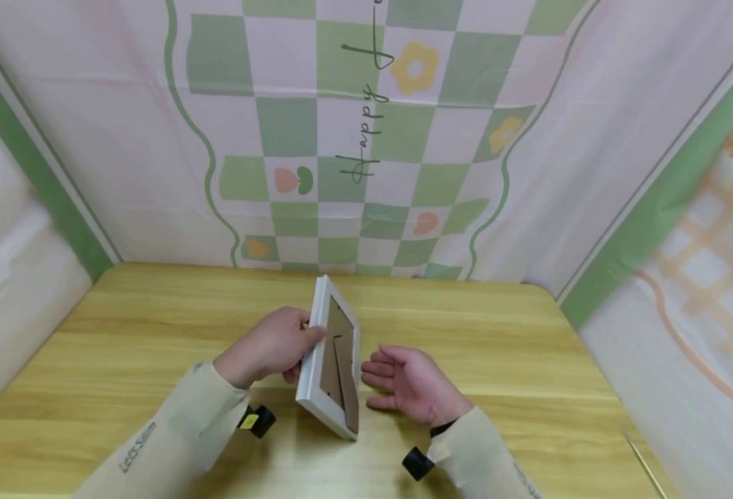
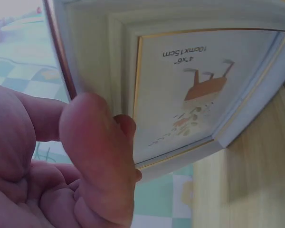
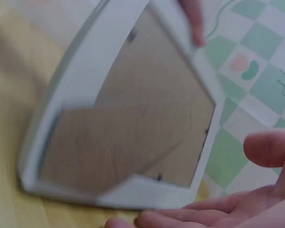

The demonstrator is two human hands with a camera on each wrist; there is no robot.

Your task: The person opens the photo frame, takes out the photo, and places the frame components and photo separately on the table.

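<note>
A white picture frame [image 1: 312,360] stands tilted over the wooden table, its brown backing board [image 1: 337,326] turned to the right. My left hand [image 1: 269,346] grips the frame by its left side, thumb on the edge. In the left wrist view the front shows a gold inner line and a printed insert [image 2: 180,95] marked 4"x6". On the back, a brown stand flap [image 3: 109,147] appears in the right wrist view, slightly blurred. My right hand [image 1: 413,384] is held just right of the frame, palm turned up, fingers extended towards its back and holding nothing.
The wooden table [image 1: 154,319] runs back to a hanging cloth [image 1: 348,132] with green checks and flowers. More printed cloth hangs at both sides. A thin gold-coloured rod [image 1: 643,463] lies near the table's right edge.
</note>
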